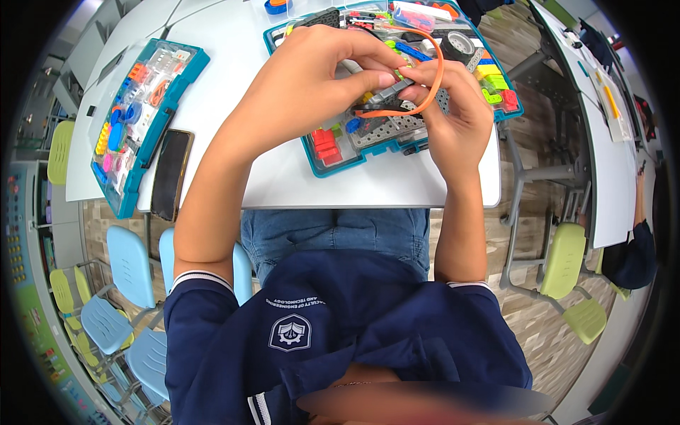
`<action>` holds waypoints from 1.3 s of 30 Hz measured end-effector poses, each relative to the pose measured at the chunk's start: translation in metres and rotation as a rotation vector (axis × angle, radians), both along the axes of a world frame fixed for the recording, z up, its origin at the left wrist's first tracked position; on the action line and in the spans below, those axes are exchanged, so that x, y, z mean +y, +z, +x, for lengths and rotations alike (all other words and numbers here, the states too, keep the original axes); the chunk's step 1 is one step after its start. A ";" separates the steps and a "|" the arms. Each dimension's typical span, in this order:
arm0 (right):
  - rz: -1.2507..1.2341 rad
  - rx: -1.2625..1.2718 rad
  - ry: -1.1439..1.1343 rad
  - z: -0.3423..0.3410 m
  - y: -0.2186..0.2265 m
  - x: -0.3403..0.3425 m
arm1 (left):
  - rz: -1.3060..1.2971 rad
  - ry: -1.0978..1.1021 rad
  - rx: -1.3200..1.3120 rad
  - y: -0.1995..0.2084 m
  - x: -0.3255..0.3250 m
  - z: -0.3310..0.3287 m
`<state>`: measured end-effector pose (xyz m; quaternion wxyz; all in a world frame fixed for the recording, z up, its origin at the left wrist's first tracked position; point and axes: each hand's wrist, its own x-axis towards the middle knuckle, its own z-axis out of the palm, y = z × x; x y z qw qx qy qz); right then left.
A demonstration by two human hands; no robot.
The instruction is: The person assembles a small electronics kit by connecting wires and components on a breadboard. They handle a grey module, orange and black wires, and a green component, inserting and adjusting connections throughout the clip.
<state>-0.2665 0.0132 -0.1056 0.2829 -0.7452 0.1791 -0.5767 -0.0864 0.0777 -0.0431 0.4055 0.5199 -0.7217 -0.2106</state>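
Both my hands meet over a teal-rimmed parts tray (340,168) full of building pieces. My left hand (326,67) pinches one end of a small grey building piece (392,91) between thumb and fingers. At its other end, my right hand (459,106) has its fingertips closed on the same piece. An orange cable (440,67) loops from beneath the piece up around my right fingers. Red blocks (326,147), grey perforated plates (397,129) and a grey-hubbed wheel (457,47) lie in the tray. My fingers hide part of the held piece.
A second teal tray (190,71) of colourful parts lies at the left of the white table (283,188), with a dark phone (172,173) beside it. Blue chairs (130,265) and green chairs (564,262) stand around. Another person's dark sleeve (630,258) shows at the far right table.
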 end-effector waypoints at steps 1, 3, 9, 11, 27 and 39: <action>-0.020 -0.001 -0.019 0.000 0.000 0.000 | 0.016 -0.004 -0.011 0.002 0.000 -0.001; -0.019 0.000 -0.026 0.000 0.001 0.000 | 0.065 -0.001 -0.038 0.007 -0.001 -0.002; 0.072 0.028 0.007 -0.002 0.003 -0.001 | -0.042 0.076 -0.056 0.017 -0.003 0.015; 0.081 0.067 0.040 -0.006 0.005 -0.005 | -0.264 0.036 -0.033 0.020 -0.009 0.041; 0.545 0.197 0.303 -0.006 0.026 -0.111 | -0.392 0.449 -0.266 -0.077 -0.063 0.108; 0.496 0.165 0.256 -0.003 0.025 -0.092 | -0.355 0.513 -0.223 -0.071 -0.060 0.113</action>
